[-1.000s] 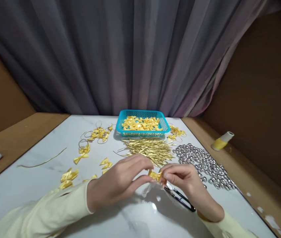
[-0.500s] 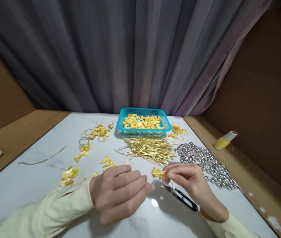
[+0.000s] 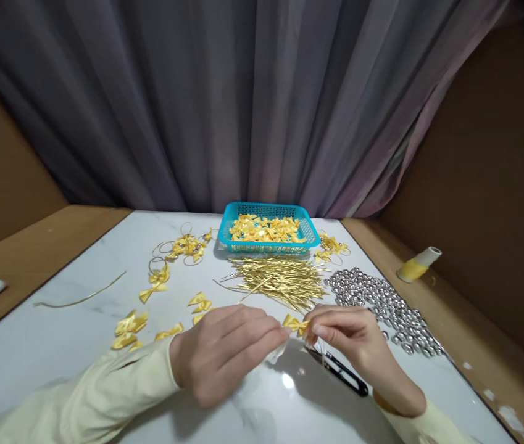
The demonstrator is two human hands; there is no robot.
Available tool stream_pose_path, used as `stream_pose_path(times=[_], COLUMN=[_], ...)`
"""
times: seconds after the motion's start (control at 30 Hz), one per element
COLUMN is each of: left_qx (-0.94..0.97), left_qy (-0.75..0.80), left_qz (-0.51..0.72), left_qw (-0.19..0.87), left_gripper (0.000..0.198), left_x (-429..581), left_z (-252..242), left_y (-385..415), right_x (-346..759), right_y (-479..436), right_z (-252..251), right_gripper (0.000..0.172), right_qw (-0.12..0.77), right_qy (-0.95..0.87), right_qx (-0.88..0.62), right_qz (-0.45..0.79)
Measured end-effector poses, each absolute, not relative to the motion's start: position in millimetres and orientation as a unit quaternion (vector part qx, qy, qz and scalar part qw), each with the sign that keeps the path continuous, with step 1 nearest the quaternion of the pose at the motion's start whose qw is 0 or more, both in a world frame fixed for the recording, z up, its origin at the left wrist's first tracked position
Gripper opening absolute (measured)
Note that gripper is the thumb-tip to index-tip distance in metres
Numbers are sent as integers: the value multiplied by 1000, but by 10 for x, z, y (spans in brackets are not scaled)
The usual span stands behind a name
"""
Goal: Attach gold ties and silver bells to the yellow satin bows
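My right hand [image 3: 352, 336] is closed, its thumb and finger pinching the right side of a small yellow ribbon bow [image 3: 292, 322]. A thin strand hangs below those fingers. My left hand [image 3: 234, 348] has its fingers pressed together, the tips right beside the bow's left loop; a whitish blur shows under them, and what they hold, if anything, is hidden. Black thread snips [image 3: 345, 373] lie on the table under my right hand. Several loose yellow bows [image 3: 129, 327] lie to the left of my left hand.
A blue basket [image 3: 268, 248] of yellow bows stands at the back. Before it lies a pile of gold wire ties [image 3: 280, 277]. Silver bells [image 3: 386, 305] spread at right. Bows with looped ties [image 3: 187, 246] lie back left. A yellow-wound cone [image 3: 419, 265] sits on the right ledge.
My left hand has moved right and its fingertips have come up beside the bow. My right hand stays in place with its pinch on the bow.
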State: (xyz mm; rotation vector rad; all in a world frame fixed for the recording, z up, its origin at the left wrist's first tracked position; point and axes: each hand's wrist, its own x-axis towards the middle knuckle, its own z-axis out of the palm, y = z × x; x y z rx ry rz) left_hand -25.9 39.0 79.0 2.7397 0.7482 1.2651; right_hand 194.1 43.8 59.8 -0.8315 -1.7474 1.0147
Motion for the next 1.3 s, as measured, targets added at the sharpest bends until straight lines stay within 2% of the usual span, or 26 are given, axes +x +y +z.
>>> stream_pose_path(times=[0.07, 0.13, 0.3, 0.47, 0.73, 0.9, 1.17, 1.3], left_qx=[904, 906, 852, 822, 760, 668, 535, 468], left_qy=[168, 167, 230, 282, 362, 403, 378, 359], left_qz=[392, 389, 454, 439, 386, 332, 259, 237], left_qw=[2, 7, 123, 228, 377, 530, 710, 772], left_gripper=[32, 26, 17, 11, 12, 17, 19, 15], left_x=[-267, -256, -186, -157, -119, -92, -101, -100], left_z=[819, 858, 908, 917, 971, 968, 955, 942], left_y=[464, 521, 533, 523, 527, 572, 677, 704], right_x=[1939, 1937, 1944, 1948, 1955, 1959, 1960, 1953], right_y=[439, 440, 440, 434, 436, 442, 425, 430], right_z=[601, 603, 597, 596, 590, 579, 578, 555], right_gripper=[23, 23, 23, 22, 21, 22, 20, 19], right_qw=[461, 460, 463, 461, 459, 460, 451, 446], right_qy=[-710, -710, -707, -706, -708, -712, -714, -734], right_qx=[-339, -340, -343, -350, -354, -348, -348, -353], right_qz=[410, 411, 411, 408, 403, 400, 406, 371])
